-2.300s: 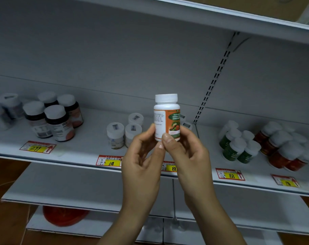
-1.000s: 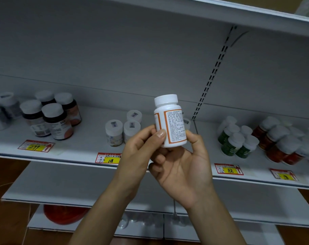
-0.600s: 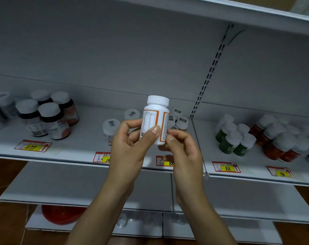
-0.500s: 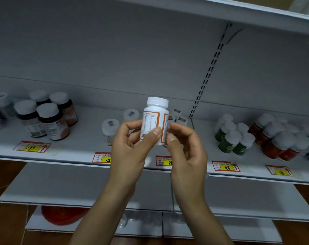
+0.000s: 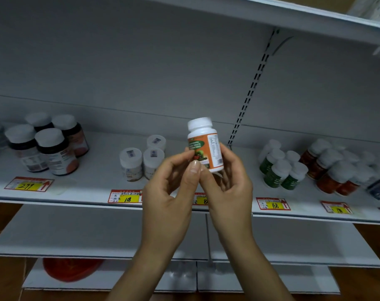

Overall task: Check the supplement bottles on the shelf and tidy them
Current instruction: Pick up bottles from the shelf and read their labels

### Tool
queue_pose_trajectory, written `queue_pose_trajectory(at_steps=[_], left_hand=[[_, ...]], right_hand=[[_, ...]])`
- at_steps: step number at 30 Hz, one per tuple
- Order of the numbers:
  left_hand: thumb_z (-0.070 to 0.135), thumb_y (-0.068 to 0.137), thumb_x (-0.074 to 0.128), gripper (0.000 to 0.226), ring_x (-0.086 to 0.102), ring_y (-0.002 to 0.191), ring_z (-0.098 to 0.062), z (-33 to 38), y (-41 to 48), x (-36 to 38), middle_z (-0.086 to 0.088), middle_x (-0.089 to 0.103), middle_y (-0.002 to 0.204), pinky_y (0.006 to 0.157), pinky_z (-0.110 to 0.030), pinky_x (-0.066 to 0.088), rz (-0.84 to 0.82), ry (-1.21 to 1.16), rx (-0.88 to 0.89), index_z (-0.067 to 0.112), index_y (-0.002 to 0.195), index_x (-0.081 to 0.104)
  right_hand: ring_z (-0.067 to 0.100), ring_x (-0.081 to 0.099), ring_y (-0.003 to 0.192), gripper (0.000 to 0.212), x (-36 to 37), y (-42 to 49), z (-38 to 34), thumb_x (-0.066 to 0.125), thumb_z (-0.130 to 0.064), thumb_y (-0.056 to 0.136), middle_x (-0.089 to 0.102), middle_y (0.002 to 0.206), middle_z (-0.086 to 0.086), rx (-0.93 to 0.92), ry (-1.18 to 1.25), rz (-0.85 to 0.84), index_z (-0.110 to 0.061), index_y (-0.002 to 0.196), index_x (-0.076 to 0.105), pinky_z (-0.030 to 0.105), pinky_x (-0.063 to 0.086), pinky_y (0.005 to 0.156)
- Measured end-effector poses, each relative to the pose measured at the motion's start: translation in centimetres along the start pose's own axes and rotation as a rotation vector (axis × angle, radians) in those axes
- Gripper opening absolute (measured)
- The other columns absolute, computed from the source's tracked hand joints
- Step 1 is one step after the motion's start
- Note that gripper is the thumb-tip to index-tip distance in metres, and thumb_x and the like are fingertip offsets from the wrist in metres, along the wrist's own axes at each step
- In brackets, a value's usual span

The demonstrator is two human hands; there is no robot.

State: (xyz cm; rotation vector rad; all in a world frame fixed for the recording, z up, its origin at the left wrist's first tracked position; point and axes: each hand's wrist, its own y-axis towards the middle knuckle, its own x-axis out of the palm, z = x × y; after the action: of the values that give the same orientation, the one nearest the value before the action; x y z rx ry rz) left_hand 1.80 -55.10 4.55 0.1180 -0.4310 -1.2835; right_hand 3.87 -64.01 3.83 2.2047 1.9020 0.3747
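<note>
Left hand [image 5: 170,192] and right hand [image 5: 230,187], centre frame: both pinch the lower body of a white-capped supplement bottle [image 5: 206,146], near upright, held clear in front of the shelf [image 5: 93,179]. Grip low, fingertips only. If it slips while being turned, it could topple the small white bottles [image 5: 141,161] left of centre.

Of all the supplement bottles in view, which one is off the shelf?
The white bottle with the orange-and-green label, held up by the left hand and right hand. The other bottles all stand on the shelf.
</note>
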Motion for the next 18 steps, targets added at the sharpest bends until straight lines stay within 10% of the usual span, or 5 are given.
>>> queue_pose_trajectory(at_steps=[18], left_hand=[[0.037, 0.085, 0.057, 0.030, 0.063, 0.110, -0.006, -0.40, 0.45, -0.57, 0.013, 0.069, 0.114, 0.084, -0.015, 0.049, -0.056, 0.027, 0.030, 0.025, 0.112, 0.065]], right_hand=[[0.013, 0.064, 0.109, 0.054, 0.34, 0.48, 0.21, 0.071, -0.024, 0.083, 0.065, 0.120, -0.001, 0.019, 0.045, -0.061, -0.032, 0.132, 0.049, 0.030, 0.052, 0.092]])
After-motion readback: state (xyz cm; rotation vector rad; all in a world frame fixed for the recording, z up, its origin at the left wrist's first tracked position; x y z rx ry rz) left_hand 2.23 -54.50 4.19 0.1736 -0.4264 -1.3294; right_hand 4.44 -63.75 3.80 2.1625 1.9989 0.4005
